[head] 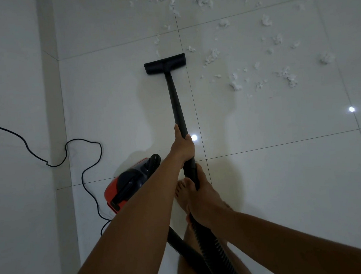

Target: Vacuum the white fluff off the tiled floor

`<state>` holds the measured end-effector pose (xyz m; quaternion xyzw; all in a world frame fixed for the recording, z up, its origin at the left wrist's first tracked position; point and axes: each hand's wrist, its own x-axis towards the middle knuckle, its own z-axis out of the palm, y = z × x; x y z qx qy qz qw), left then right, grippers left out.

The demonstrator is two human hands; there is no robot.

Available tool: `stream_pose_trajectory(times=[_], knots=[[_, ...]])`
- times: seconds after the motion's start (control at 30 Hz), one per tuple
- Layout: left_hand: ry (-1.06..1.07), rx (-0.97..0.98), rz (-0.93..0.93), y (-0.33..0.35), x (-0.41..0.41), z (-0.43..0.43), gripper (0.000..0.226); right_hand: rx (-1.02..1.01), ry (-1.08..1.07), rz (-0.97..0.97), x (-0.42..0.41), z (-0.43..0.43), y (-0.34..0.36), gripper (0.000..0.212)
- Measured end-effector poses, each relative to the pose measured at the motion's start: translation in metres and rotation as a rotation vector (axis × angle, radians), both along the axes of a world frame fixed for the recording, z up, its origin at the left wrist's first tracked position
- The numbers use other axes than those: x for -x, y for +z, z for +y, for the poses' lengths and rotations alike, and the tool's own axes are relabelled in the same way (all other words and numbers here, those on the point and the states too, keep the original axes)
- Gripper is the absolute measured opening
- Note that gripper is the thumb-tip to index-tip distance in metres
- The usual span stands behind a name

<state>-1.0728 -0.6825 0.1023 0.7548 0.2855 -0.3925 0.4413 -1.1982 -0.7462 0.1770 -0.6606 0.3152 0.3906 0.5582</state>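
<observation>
A black vacuum wand (176,103) runs forward from my hands to a flat black floor head (165,63) resting on the white tiled floor (274,183). My left hand (182,145) grips the wand partway up. My right hand (200,197) grips its lower end, where the ribbed black hose (210,246) begins. White fluff (235,85) lies scattered in several clumps ahead and to the right of the head, with more fluff (203,0) at the far edge. The head sits just short of the nearest bits.
The red and black vacuum body (125,187) stands at my left, by a white wall (14,127). Its black power cord (86,171) loops over the floor and up the wall. My bare foot (182,195) stands below the wand. Two light reflections shine on the tiles.
</observation>
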Motion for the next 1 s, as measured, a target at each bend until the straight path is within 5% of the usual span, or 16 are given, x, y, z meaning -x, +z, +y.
stream_pose_trajectory(times=[1.0], knots=[[-0.036,-0.023,-0.010,-0.026,0.008,0.013,0.066,-0.015,-0.015,-0.110,0.018,0.016,-0.037,0.051]])
